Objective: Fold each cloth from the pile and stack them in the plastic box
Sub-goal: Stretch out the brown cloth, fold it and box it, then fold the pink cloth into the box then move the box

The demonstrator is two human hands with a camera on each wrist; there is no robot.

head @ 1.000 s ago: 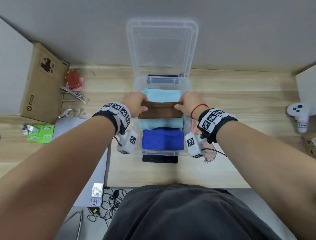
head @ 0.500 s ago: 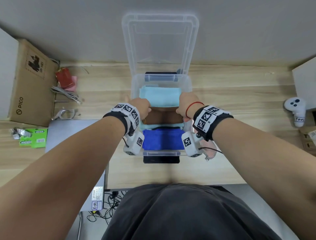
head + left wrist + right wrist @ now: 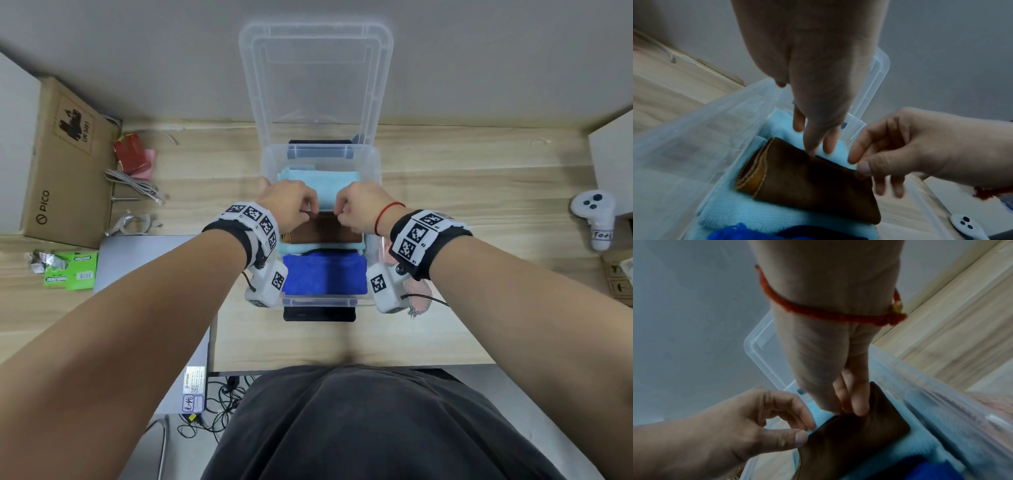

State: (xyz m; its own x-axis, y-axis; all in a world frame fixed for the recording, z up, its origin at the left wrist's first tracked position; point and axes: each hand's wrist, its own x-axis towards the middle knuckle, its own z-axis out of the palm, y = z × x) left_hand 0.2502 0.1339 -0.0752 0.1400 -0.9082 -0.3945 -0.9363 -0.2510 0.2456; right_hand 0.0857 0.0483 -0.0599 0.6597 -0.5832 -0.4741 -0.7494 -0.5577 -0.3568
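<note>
While the brown cloth [image 3: 325, 231] is lying folded inside the box [image 3: 373, 164], on the light-blue cloth [image 3: 322, 186] and just behind the blue one [image 3: 323, 274], both hands are working its far edge. Its long axis is running left to right across the box. The left hand [image 3: 291, 205] and right hand [image 3: 361, 209] are each pinching that edge near the middle, grips narrow, close together and equally near, so either could be letting go first.
</note>
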